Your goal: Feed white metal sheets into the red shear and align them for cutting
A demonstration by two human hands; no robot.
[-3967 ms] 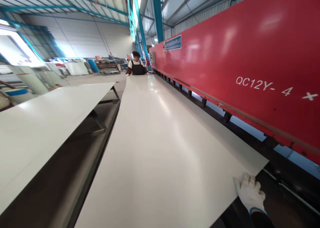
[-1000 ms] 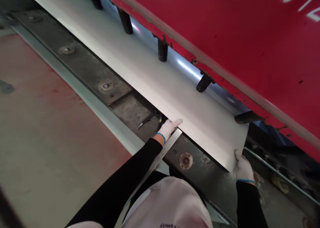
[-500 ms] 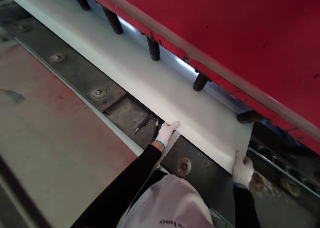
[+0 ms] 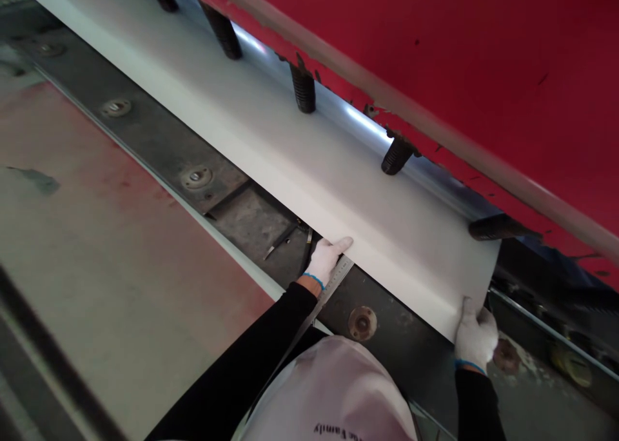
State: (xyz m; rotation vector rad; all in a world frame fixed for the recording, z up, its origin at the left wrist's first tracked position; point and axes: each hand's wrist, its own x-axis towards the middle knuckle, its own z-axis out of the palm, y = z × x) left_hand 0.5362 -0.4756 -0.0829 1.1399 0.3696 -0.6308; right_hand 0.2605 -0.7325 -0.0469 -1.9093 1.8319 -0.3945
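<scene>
A long pale metal sheet (image 4: 309, 170) lies slantwise across the machine bed, its far side running under a red machine beam. My left hand (image 4: 327, 260), in a white glove, grips the sheet's near edge, thumb on top and fingers hidden beneath. Just right of that hand, a steel ruler (image 4: 338, 278) runs along the bed and meets the sheet's edge. At the sheet's near right corner, my right hand (image 4: 476, 334), also gloved, is closed on the sheet with the thumb laid on its upper face.
The red beam (image 4: 459, 60) hangs over the sheet, with several dark ribbed posts (image 4: 304, 88) below it. Round ball fittings (image 4: 197, 176) are set in the dark bed (image 4: 406, 338). A larger stained plate (image 4: 130, 247) lies at the left. A metal rail (image 4: 556, 334) runs at the right.
The whole view has shifted slightly, so everything appears a little farther right. Both hands keep their hold on the sheet.
</scene>
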